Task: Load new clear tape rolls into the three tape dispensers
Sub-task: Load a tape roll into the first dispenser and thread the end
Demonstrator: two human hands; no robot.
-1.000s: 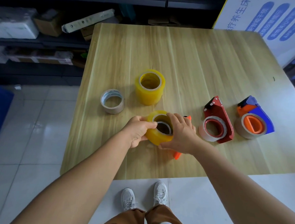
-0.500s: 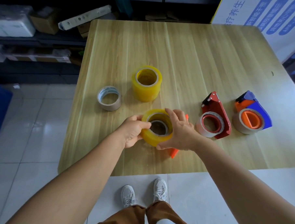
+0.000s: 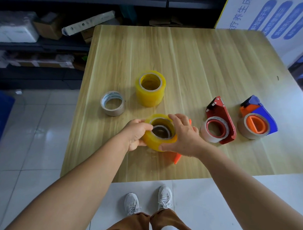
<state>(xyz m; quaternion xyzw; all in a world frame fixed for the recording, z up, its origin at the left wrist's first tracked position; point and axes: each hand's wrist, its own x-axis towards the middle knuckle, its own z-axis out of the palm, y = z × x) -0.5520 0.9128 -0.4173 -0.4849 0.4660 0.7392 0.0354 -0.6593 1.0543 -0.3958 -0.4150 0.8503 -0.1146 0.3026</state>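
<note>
Roll (image 3: 159,132) unmoved, both hands around it

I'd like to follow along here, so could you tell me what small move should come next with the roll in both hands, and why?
Probably press the yellow-tinted tape roll straight down to seat it. Left hand and right hand grip its sides over the orange dispenser, which is mostly hidden beneath; whether the roll is seated can't be told.
</note>
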